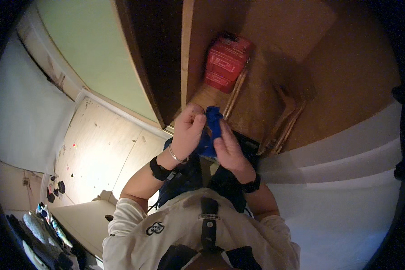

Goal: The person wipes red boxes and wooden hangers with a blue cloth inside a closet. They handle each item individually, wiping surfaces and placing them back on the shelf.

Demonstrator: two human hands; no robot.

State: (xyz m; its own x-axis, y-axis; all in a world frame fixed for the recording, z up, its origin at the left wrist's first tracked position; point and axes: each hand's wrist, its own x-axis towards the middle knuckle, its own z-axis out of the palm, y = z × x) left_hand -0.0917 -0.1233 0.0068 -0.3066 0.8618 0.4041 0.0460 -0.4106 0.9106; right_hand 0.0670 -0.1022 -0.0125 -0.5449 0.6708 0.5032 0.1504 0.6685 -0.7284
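Observation:
A crumpled blue item (pixel 214 122), perhaps cloth or soft plastic, is held between my two hands in front of my body. My left hand (pixel 190 126) has its fingers curled at the item's left edge. My right hand (pixel 228 145) lies along its right side, with the thumb and fingers on it. More blue material (pixel 206 146) shows lower down, between the wrists; whether it is the same piece, I cannot tell. Beyond the hands, a red package (pixel 226 64) with writing lies on a brown wooden surface (pixel 344 77).
Wooden clothes hangers (pixel 285 118) lie on the brown surface at the right, and thin rods or hanger parts (pixel 236 92) by the red package. A dark panel edge (pixel 152 60) rises at left. Hanging clothes (pixel 40 229) are at lower left; small dark items (pixel 61 186) lie on the floor.

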